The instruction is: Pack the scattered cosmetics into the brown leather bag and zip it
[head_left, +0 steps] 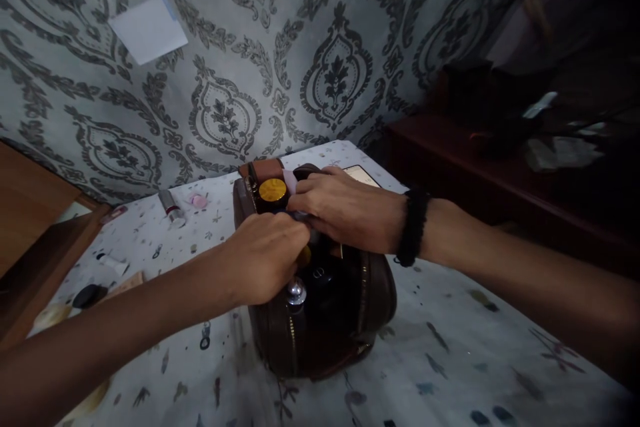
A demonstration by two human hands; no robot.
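Observation:
A dark brown zip bag (pixel 383 293) stands unzipped in front of me, packed with small items. My left hand (pixel 267 253) is closed in a fist over the bag's left side; whatever its fingers grip is hidden. Over the far part of the opening, my right hand (pixel 350 203) has its fingers curled together, and I cannot make out what they hold. A jar with a gold lid (pixel 273 191) sits at the bag's far left corner. Below my left hand shows a shiny silver round cap (pixel 297 291), beside a black item (pixel 320 275) with a small logo.
On the patterned white cloth (pixel 200 347) to the left lie a silver tube (pixel 171 207), a pink item (pixel 199 201), a white tube (pixel 114 263) and a black oval item (pixel 88 295). A phone-like lit screen (pixel 361 175) lies behind my right hand. Dark red furniture (pixel 450 160) stands right.

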